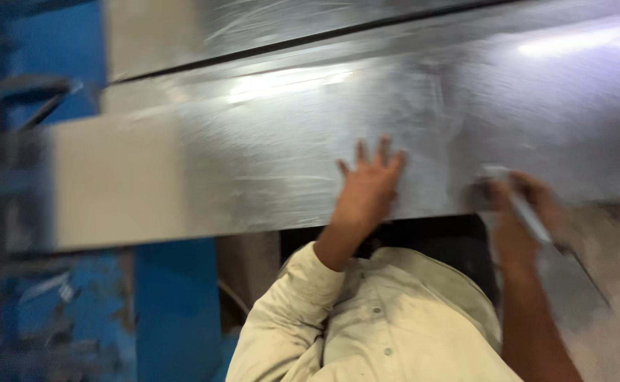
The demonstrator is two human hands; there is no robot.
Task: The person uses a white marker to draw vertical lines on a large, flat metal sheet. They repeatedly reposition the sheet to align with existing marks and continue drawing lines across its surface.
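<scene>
A blurred view looking down over a person's own chest in a pale cream buttoned shirt [395, 318]; in front of them lies a large shiny metal sheet [288, 141], silvery grey with bright glare patches, resting across a blue machine frame [175, 304]; a 2nd metal sheet [253, 28] lies just behind it, a dark gap between the 2.

The left hand [370, 187] lies flat on the near part of the metal sheet, fingers spread and pointing away, palm pressed to the surface, holding nothing.

The right hand [518, 205] sits near the sheet's lower edge, to the right of the left hand; its fingers are curled around a slim pale pen-like tool [529, 216], whose upper end touches or nearly touches the metal; motion blur hides the tip.
</scene>
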